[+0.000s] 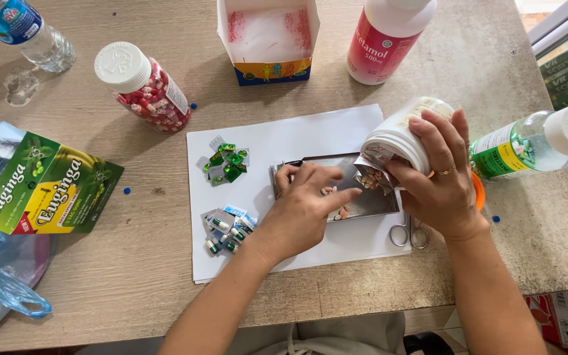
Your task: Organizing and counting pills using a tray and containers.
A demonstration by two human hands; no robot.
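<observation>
one white pill bottle [399, 135] is held tipped at right of centre of the frame, long axis running from upper right down to lower left, open mouth pointing lower left over the metal tray [369, 200]. the right hand [438, 174] is wrapped over the bottle, fingers curled and clamped on its body. small orange-pink pills [342, 210] are seen at the mouth and on the tray, count cannot be told exactly. the left hand [304, 207] is laid over the tray, fingers spread apart, fingertips touching pills. the tray is set on one white paper sheet [284, 141] at centre frame. one pair of scissors [409, 233] lies just below the tray. two piles of cut blister pieces are on the sheet: green ones [226, 161] and green-white capsules [228, 230]. one red-capsule jar [144, 85] at upper left, one open box [267, 39] at top centre, one green box [47, 187] at left.
</observation>
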